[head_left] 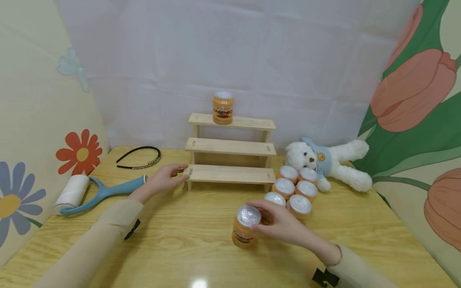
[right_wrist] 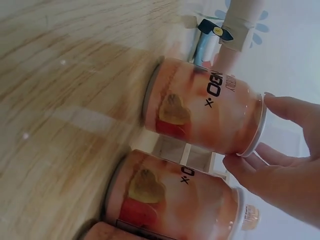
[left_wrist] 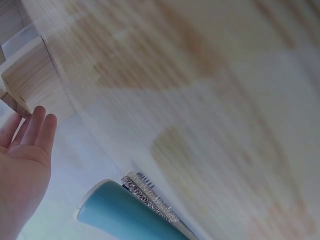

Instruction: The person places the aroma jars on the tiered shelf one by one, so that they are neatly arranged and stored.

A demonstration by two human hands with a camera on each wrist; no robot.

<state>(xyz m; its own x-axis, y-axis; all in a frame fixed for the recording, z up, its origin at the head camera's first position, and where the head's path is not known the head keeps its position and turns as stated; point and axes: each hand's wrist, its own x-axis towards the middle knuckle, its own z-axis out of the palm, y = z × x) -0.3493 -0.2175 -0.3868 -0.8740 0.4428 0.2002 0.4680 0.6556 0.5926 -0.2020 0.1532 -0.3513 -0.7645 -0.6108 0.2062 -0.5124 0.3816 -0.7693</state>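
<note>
My right hand (head_left: 284,224) holds an orange can (head_left: 245,227) by its silvery top rim, thumb and fingers on either side. In the right wrist view the gripped can (right_wrist: 205,107) is upright, its base close to the tabletop, beside another can (right_wrist: 172,197). My left hand (head_left: 163,179) reaches to the left end of the lowest step of a three-tier wooden shelf (head_left: 230,174). In the left wrist view the fingers (left_wrist: 36,131) are mostly straight, their tips at the board's end. One orange can (head_left: 223,108) stands on the top step.
Several orange cans (head_left: 284,188) cluster right of the shelf, beside a white plush bear (head_left: 324,158) lying on its side. At left lie a black headband (head_left: 155,159) and a blue-handled lint roller (head_left: 104,193). A white cloth (head_left: 162,72) hangs behind the wooden table (head_left: 173,244).
</note>
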